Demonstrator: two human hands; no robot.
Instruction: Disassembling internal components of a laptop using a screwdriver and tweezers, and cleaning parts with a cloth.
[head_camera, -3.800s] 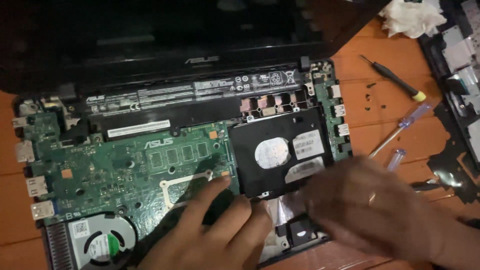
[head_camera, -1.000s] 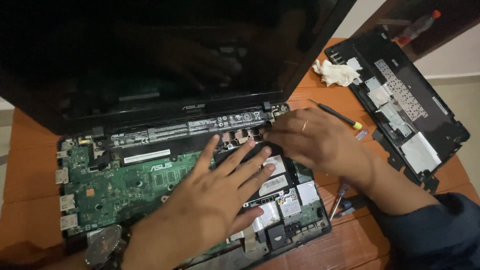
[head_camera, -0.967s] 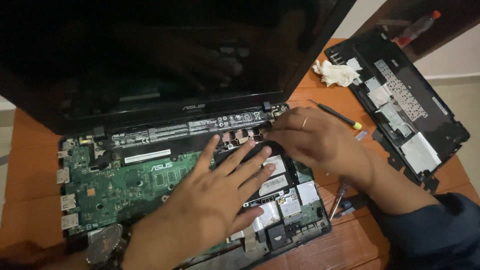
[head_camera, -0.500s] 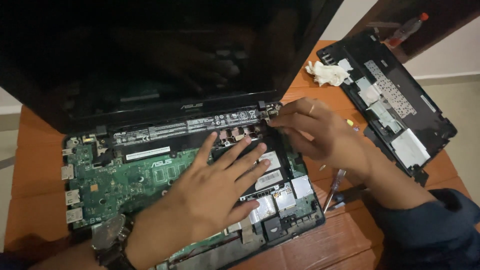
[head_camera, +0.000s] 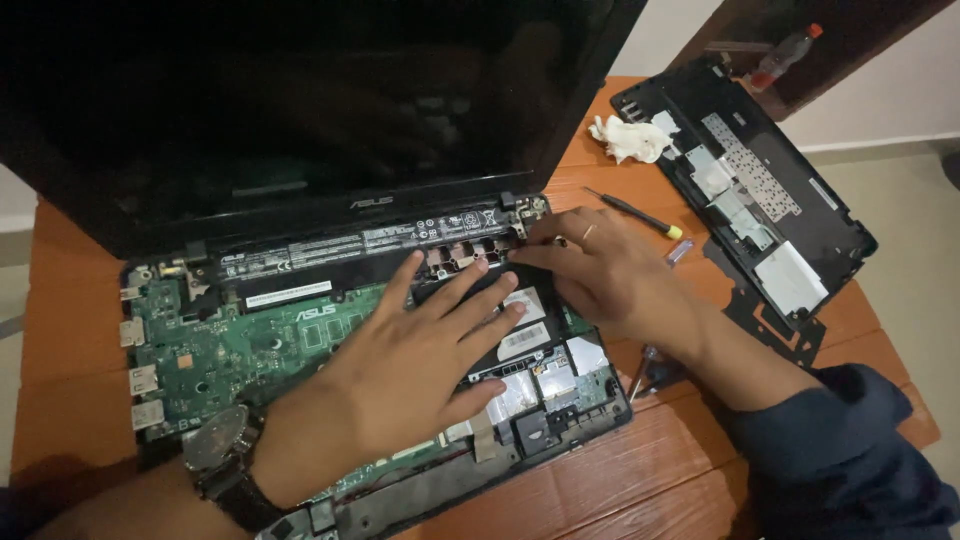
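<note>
Hard drive (head_camera: 525, 325) under left hand (head_camera: 420, 365), right hand (head_camera: 600, 275) beside

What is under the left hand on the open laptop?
The left hand lies flat on the black drive; only its labelled right edge shows. The palm covers part of the green board, and what lies beneath is hidden.
</note>
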